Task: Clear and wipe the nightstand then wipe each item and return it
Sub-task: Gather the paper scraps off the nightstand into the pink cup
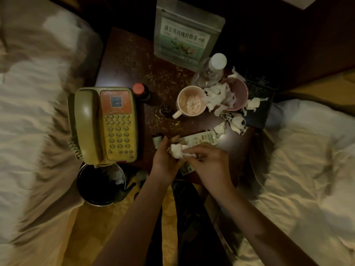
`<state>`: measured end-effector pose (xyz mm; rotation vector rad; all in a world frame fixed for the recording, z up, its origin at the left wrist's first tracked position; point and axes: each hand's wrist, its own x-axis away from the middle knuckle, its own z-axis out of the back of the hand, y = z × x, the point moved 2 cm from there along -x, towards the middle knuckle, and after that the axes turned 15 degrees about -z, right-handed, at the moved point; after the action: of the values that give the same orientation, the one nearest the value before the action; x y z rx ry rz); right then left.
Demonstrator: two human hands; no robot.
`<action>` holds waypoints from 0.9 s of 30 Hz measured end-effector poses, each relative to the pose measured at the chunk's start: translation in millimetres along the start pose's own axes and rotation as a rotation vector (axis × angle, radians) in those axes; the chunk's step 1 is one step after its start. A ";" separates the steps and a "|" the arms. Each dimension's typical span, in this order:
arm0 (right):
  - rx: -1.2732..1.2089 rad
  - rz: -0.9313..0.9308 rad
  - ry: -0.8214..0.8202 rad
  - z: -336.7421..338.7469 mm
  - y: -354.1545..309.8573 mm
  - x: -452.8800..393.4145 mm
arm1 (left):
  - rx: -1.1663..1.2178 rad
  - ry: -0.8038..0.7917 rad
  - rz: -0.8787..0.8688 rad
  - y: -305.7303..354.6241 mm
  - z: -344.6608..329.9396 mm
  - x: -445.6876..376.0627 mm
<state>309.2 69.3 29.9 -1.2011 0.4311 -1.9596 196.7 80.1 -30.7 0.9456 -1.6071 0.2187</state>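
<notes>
The dark wooden nightstand (132, 60) is speckled with small crumbs. On it stand a yellowed telephone (104, 123), a tea pouch (187, 35), a plastic bottle (210, 71), a white mug (191, 101), a pink bowl (237, 93) with torn paper scraps (220, 96), a red-capped bottle (141, 91) and two small dark bottles (166, 110). Over the front edge, my left hand (165, 158) and my right hand (208, 160) together hold a crumpled white tissue (178, 151). A flat printed packet (201, 139) lies partly hidden under my hands.
A bed with white bedding (38, 112) lies on the left and another (307, 169) on the right. A round dark waste bin (101, 184) with tissue inside stands on the floor below the telephone. A dark box (258, 102) sits at the nightstand's right edge.
</notes>
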 end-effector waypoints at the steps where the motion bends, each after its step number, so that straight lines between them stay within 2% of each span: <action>1: -0.005 -0.042 -0.041 -0.7 -2.6 3.2 | 0.016 -0.015 0.014 0.0 -3.4 1.0; 5: -0.098 -0.163 -0.146 5.0 -11.8 4.9 | 0.060 -0.036 0.011 2.7 -10.5 -0.8; 8: -0.133 -0.148 -0.115 18.8 -18.6 0.7 | 0.046 -0.016 0.009 6.0 -10.1 -2.6; 11: -0.133 -0.128 -0.032 30.8 -19.2 -8.8 | -0.063 0.024 -0.009 6.9 -5.7 -4.4; 14: 0.098 0.065 0.132 41.2 -27.4 -26.4 | -0.205 0.055 -0.060 14.1 -5.5 -8.7; 16: 0.230 0.167 0.160 40.6 -38.2 -45.8 | -0.247 0.086 -0.113 20.3 -6.5 -11.5; 20: 0.653 0.104 -0.046 20.0 -63.7 -89.4 | -0.407 0.078 -0.248 29.1 -14.8 -21.4; 22: 0.887 0.185 -0.122 9.0 -75.5 -102.7 | -0.442 0.075 -0.282 33.6 -24.7 -26.0; 24: 1.084 0.264 -0.177 -0.5 -84.7 -111.2 | -0.435 0.048 -0.285 35.5 -34.7 -31.1; 27: 1.259 0.225 -0.198 -9.4 -87.0 -125.5 | -0.435 0.023 -0.262 32.8 -44.2 -34.7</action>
<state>293.7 219.5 5.2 -0.4513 -0.6798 -1.4123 206.4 144.1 -37.6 0.7970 -1.4132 -0.2910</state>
